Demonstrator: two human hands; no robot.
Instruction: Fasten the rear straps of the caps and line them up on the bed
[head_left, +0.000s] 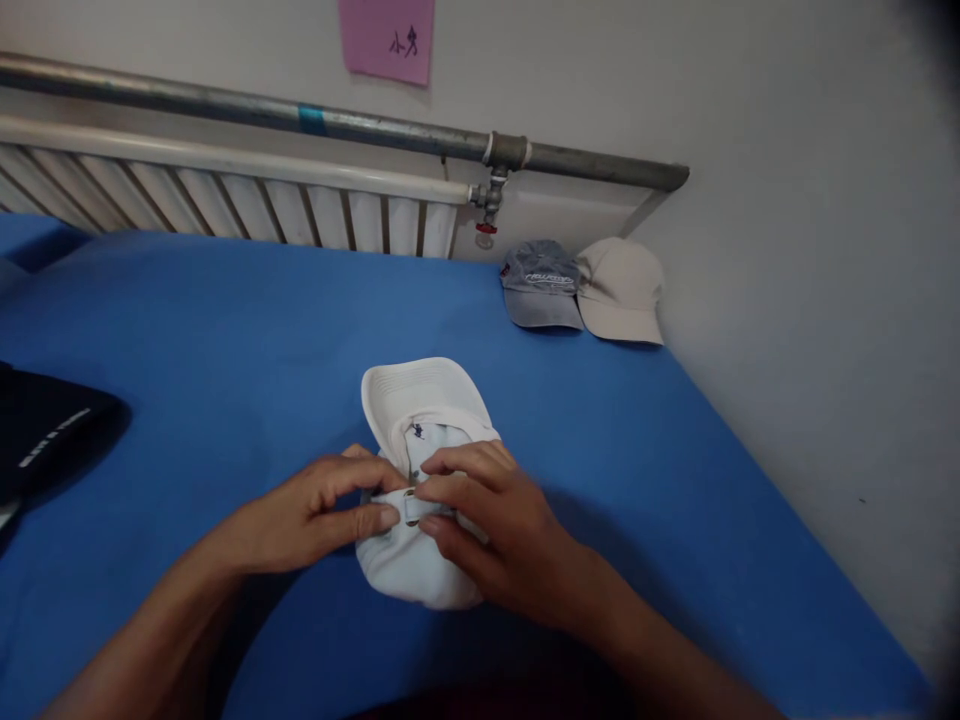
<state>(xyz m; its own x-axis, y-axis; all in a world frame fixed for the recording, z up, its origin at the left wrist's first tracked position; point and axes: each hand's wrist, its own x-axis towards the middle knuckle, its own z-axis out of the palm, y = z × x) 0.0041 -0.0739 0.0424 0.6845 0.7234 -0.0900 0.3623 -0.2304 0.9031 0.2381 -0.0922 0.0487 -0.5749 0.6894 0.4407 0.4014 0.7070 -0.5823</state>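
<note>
A pale, nearly white baseball cap is between my hands, its brim pointing away from me and its inside partly showing. My left hand pinches the cap's back edge, thumb outside and fingers at the opening. With thumb and fingertips, my right hand grips the adjusting strap beside a small metal buckle. My right fingers hide part of the strap's end.
A grey cap and a beige cap sit side by side at the back right. Dark fabric with white lettering lies at left on the blue sheet. Behind are a radiator, a pipe and a valve.
</note>
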